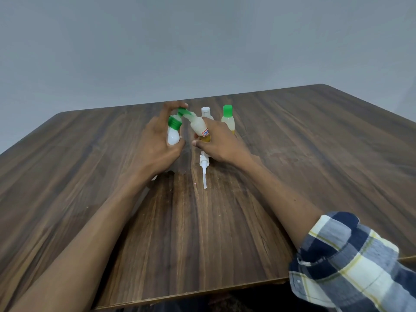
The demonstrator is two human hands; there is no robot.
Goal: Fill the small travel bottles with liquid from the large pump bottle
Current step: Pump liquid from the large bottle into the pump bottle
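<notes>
Sleeve: your rolled plaid sleeve (351, 262) fills the near right corner, above the edge of the wooden surface (292, 140).
Left grip: your left hand (157, 140) wraps the large pump bottle (173, 137), white with a green collar, fingers curled round it and reaching over the green pump head (183, 111).
Right grip: your right hand (216, 143) pinches a small travel bottle (199, 128), tilted so its mouth meets the green spout just beside your left fingers.
Behind the right grip: a white-capped bottle (206, 111) and a green-capped bottle (227, 118) stand upright, close together.
Below the right grip: a loose white pump with its tube (204, 170) lies on the surface.
Progress: filling looks under way. The held bottle shows yellowish liquid low down and seems part full; the green-capped one holds yellowish liquid and appears done; the white-capped one's level cannot be told.
</notes>
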